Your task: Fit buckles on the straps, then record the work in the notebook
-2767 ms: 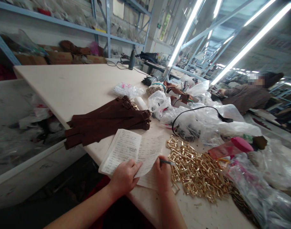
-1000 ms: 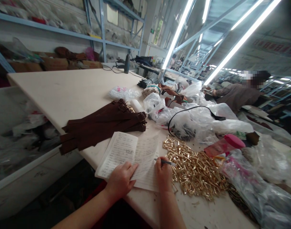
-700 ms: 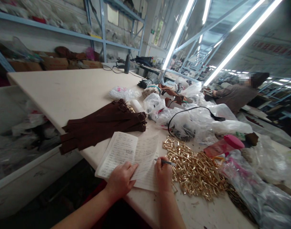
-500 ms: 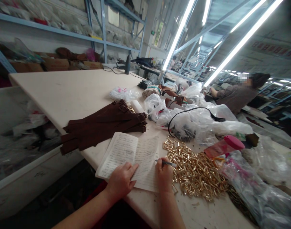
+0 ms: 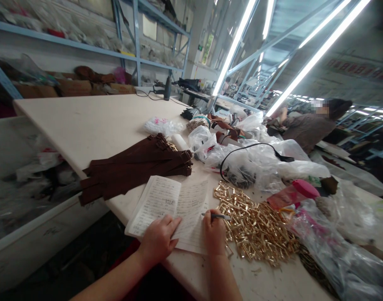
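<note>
An open notebook (image 5: 166,196) with handwritten lines lies at the near edge of the table. My left hand (image 5: 160,237) rests flat on its lower part, fingers stretched across the fold. On the right page, my right hand (image 5: 214,232) is closed around a dark pen (image 5: 217,216), whose back end points to the right. Just right of that hand spreads a heap of gold metal buckles (image 5: 257,228). Beyond the notebook lies a bundle of dark brown straps (image 5: 137,167) with buckles at the far ends.
Clear plastic bags (image 5: 250,163) crowd the table's right side, near a pink-lidded container (image 5: 293,194). A white bin (image 5: 53,225) stands below the left edge of the table (image 5: 84,121). Farther right, a person (image 5: 310,125) works. Blue shelving (image 5: 84,44) lines the back.
My right hand and the pen have shifted very slightly left on the page. My left hand keeps its place. The person at the right has moved an arm.
</note>
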A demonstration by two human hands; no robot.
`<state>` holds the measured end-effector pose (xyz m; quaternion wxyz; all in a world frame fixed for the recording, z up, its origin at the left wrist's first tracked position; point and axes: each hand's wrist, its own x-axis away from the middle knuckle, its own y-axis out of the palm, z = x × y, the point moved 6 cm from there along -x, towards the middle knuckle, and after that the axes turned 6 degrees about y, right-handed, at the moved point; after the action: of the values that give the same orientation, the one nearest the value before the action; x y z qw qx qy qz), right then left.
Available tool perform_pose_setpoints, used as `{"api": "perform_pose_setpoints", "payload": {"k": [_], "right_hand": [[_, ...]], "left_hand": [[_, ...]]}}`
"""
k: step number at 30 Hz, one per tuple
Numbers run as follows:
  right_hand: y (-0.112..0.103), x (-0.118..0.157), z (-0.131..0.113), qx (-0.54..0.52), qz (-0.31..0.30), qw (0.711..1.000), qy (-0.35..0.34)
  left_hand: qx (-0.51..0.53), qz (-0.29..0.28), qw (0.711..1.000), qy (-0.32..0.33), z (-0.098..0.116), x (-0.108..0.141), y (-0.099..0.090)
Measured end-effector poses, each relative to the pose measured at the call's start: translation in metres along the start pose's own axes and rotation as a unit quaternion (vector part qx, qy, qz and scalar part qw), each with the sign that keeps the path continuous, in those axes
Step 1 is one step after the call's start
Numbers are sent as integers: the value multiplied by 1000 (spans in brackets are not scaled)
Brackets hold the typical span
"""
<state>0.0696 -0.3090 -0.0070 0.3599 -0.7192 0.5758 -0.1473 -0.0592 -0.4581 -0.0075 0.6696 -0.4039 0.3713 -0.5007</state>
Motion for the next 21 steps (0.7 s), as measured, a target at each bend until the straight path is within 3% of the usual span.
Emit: {"api": "perform_pose_setpoints", "payload": {"k": [21], "right_hand": [[0,-2,5,11,13,1000,7]], "left_hand": [[-5,19,1000,8,2,-1,-1]]}}
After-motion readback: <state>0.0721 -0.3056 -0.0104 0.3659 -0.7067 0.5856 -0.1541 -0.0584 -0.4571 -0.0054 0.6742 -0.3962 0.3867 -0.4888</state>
